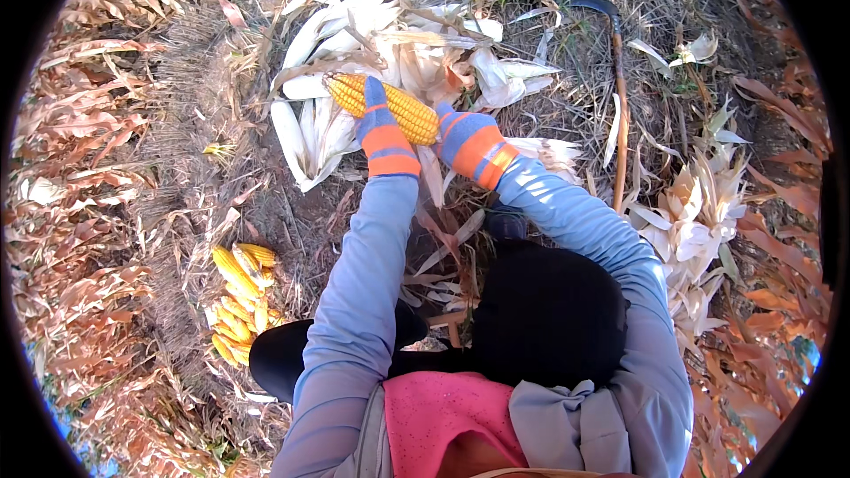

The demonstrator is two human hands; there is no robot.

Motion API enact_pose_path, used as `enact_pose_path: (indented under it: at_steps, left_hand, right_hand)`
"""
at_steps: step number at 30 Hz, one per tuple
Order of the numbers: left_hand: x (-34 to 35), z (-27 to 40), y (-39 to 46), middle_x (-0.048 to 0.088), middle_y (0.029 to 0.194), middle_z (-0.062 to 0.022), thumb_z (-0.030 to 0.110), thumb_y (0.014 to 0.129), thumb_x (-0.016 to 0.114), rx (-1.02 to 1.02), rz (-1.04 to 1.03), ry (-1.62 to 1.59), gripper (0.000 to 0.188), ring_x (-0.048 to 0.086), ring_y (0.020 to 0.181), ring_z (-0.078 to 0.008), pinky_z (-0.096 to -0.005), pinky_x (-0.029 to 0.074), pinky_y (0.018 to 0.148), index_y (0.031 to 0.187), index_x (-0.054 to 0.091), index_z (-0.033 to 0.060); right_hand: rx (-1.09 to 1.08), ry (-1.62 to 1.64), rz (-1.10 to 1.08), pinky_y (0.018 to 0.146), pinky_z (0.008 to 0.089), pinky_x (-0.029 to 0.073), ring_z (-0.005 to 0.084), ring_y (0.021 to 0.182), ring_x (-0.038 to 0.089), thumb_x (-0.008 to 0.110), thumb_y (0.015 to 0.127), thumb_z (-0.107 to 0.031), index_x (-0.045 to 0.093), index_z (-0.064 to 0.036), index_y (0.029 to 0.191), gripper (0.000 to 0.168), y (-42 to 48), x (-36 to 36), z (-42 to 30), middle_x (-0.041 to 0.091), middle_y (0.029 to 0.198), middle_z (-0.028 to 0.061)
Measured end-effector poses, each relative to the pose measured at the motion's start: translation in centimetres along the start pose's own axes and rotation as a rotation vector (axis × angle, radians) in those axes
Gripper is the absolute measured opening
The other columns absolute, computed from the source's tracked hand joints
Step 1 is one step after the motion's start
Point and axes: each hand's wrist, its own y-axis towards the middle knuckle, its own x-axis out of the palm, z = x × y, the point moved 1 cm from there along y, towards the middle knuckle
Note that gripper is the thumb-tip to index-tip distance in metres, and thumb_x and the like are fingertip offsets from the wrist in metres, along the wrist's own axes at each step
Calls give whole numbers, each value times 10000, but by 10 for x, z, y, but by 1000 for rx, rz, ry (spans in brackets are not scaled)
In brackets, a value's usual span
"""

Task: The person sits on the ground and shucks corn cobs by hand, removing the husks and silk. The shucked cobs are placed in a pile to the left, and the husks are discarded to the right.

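Note:
A bare yellow ear of corn (pixel 410 114) is held between my two gloved hands, above a heap of pale, dry corn husks (pixel 425 60). My left hand (pixel 382 129), in a blue and orange striped glove, grips it near the middle with the thumb laid over the kernels. At the ear's lower right end, my right hand (pixel 470 139) is closed around its base, in a matching glove. Some husk hangs just below that end; whether it is still attached I cannot tell. Several unopened ears in white husk (pixel 305 40) lie along the heap's left side.
Husked yellow ears (pixel 239 305) are piled on the ground by my left knee. A sickle with a long wooden handle (pixel 620 106) lies to the right. Loose husks (pixel 690 219) gather near my right elbow. Dry corn plants (pixel 80 212) border both sides.

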Motion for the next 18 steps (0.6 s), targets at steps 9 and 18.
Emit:
enact_pose_path:
  at_steps: [9, 18]
  left_hand:
    - [-30, 22, -9, 564, 744, -137, 512, 726, 516, -419, -672, 200, 534, 566, 608, -208, -306, 489, 540, 987, 473, 47]
    - [-69, 20, -9, 478, 1042, -189, 606, 646, 528, -605, -605, -204, 687, 458, 986, -349, -490, 364, 852, 1069, 457, 70]
  right_hand:
    - [-291, 232, -560, 621, 387, 424, 355, 702, 536, 578, 716, -326, 468, -3, 992, 438, -38, -18, -17, 556, 730, 210]
    - [527, -816, -278, 749, 384, 399, 303, 909, 517, 678, 595, -415, 428, -112, 1080, 624, -65, -157, 164, 543, 997, 133]
